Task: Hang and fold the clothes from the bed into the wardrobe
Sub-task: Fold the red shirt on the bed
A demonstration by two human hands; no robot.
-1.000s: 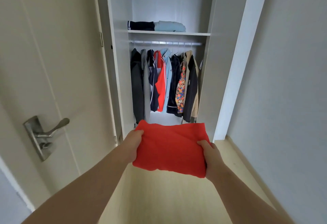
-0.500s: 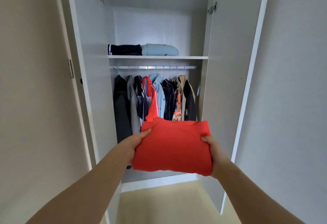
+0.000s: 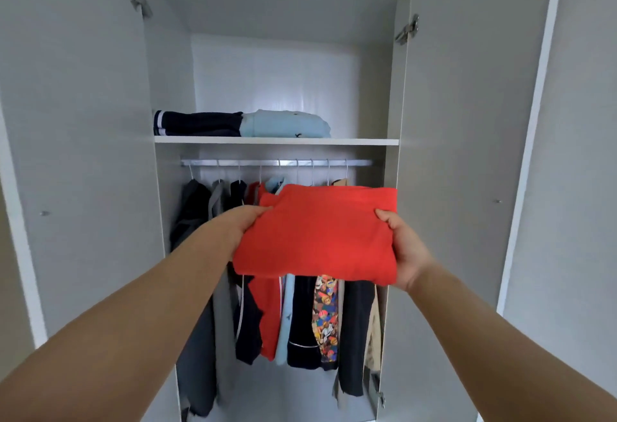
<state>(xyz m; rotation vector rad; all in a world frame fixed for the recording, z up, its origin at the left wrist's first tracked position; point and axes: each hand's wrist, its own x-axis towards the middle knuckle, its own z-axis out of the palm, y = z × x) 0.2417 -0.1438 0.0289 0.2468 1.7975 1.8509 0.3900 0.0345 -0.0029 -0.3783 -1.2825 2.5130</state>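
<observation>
Red folded garment (image 3: 317,238), where is it?
— In the air in front of the open wardrobe (image 3: 83,121), carried flat between both hands. It sits lower than the shelf (image 3: 360,141) and, from the head camera, covers the upper part of the hanging clothes (image 3: 297,318).
— How do the hands hold it?
— The left hand (image 3: 238,226) grips the left edge, with the thumb lying on top of the cloth. The right hand (image 3: 402,251) grips the right edge the same way, thumb on top near the far corner. The fingers of both go underneath (hidden by the fabric, so I cannot tell how they lie).
— What is on the shelf?
— Two folded pieces side by side and touching: a navy folded garment (image 3: 198,124) with white stripes at its left end, and a light blue folded garment (image 3: 283,124) to its right. The right part of the shelf is bare.
— And below?
— A metal rail (image 3: 277,163) just under the shelf, with hangers carrying dark, grey, red, pale blue and beige clothes, and one multicoloured patterned garment (image 3: 325,315) among them.
</observation>
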